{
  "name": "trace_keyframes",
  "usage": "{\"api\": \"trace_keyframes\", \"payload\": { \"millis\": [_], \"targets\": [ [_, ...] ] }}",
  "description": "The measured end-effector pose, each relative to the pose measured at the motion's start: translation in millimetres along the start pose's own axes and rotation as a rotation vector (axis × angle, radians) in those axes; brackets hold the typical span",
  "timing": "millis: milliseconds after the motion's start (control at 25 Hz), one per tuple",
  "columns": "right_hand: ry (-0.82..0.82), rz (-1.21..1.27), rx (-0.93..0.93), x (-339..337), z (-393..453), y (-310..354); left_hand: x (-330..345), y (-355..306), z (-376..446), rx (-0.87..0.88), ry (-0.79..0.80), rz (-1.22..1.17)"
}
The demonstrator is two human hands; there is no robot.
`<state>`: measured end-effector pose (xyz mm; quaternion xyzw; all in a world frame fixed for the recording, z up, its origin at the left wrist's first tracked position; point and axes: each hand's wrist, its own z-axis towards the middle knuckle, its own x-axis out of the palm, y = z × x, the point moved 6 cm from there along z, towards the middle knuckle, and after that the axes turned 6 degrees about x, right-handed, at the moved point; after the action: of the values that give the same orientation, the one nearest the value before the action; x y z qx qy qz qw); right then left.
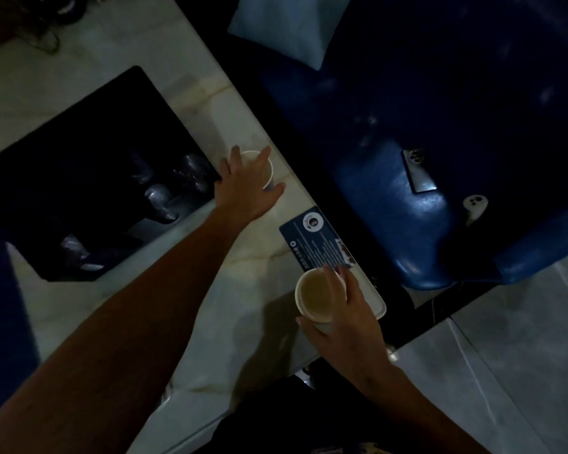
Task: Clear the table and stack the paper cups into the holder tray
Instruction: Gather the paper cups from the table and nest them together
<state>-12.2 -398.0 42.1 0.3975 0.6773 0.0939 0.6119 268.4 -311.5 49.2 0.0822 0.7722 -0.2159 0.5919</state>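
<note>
Cups on a pale marble table (243, 290), seen from above in dim light. Far cup (259, 168): a paper cup that stands upright near the table's right edge, mouth open upward and long axis vertical, just beside the corner of a black tray (95, 152). The left hand (243, 191) reaches across the table and closes over this cup from the near side; its fingers (261, 155) lie across the rim while the thumb (276, 190) presses the right wall, so the cup sits between thumb and fingers, partly covered by them.

Near cup (318, 298): a second paper cup at the table's near right corner, tilted so that its open mouth faces up and to the left, toward the camera, and its long axis slants down to the right into the palm. The right hand (348, 326) is wrapped round its lower wall, fingers on the far side, thumb on the near side (whether its base touches the table cannot be told).

A dark blue printed card (318, 240) lies flat on the table between the two cups, its near end just beside the near cup's rim. The black tray holds dim, shiny shapes too dark to name.
</note>
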Motion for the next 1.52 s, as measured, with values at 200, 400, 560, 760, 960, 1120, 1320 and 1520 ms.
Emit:
{"api": "trace_keyframes", "payload": {
  "millis": [200, 400, 560, 760, 960, 1120, 1320, 1520],
  "targets": [
    [-0.019, 0.034, -0.028, 3, 5, -5, 4, 4, -13, -0.005, -0.009, -0.078],
    [-0.035, 0.063, -0.034, 3, 12, -3, -15, 21, -66, -0.036, -0.107, -0.234],
    [0.027, 0.125, -0.039, 16, 20, 17, -60, 44, -142, -0.034, -0.298, -0.202],
    [0.155, 0.150, -0.112, 50, 23, 66, -117, 81, -248, -0.249, -0.458, -0.245],
    [0.303, 0.201, -0.205, 95, 5, 117, -160, 111, -351, -0.427, -0.552, -0.241],
    [0.305, 0.114, -0.312, 126, -11, 150, -182, 130, -418, -0.525, -0.595, -0.245],
    [0.291, 0.087, -0.299, 156, -27, 176, -181, 161, -467, -0.529, -0.562, -0.259],
    [0.301, 0.085, -0.253, 176, -39, 187, -148, 190, -481, -0.493, -0.456, -0.346]
  ]
}}
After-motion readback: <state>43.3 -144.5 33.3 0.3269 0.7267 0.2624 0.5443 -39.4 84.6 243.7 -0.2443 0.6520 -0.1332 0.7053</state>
